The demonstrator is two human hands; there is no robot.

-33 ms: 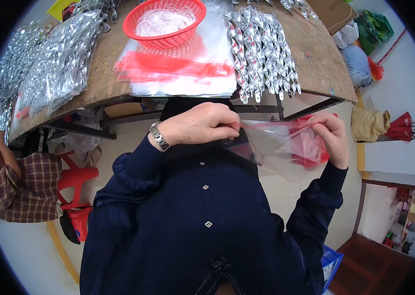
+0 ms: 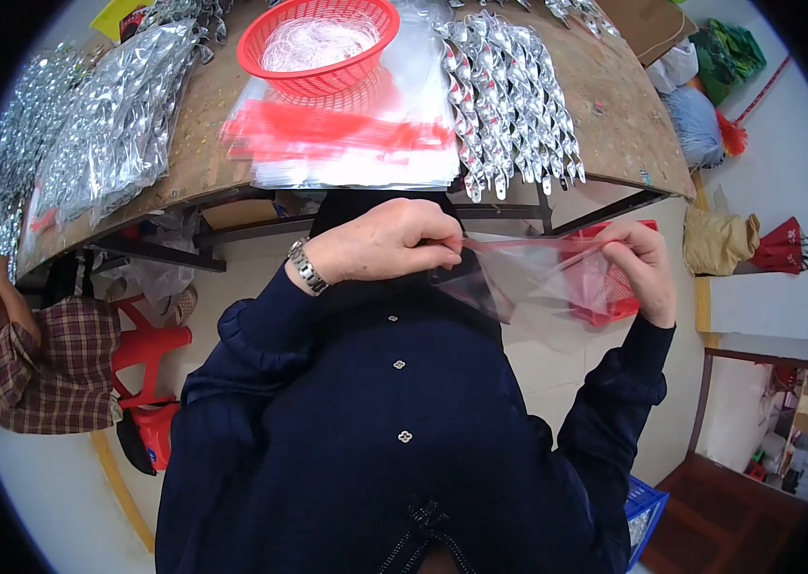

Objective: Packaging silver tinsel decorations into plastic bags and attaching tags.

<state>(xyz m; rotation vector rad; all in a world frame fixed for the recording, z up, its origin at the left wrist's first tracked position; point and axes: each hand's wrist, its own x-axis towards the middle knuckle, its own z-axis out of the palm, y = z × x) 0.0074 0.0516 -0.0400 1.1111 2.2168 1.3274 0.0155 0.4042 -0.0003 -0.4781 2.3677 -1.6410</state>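
A clear plastic bag (image 2: 533, 277) with a red band along its upper edge is stretched sideways in front of my body. My left hand (image 2: 390, 239), with a metal watch at the wrist, pinches one end of that edge. At the other end, my right hand (image 2: 643, 268) has the edge between thumb and fingers. Behind the bag, on the right, a red basket (image 2: 626, 298) shows partly through the film. On the table beyond my hands lies a stack of clear bags (image 2: 356, 170) with red bands. A red plastic basket (image 2: 318, 81) holding pale thin strings rests on the stack.
Rows of shiny silver spoon-shaped pieces (image 2: 514, 110) hang over the wooden table's (image 2: 614, 110) edge. Bagged silver pieces (image 2: 117, 124) lie at the left. A person in a plaid shirt (image 2: 60, 364) is at far left by a red stool (image 2: 148, 349). A blue crate (image 2: 648, 512) stands lower right.
Both my hands have shifted very slightly left with the bag, and its film hangs in slightly different folds. The grip of each hand stays the same.
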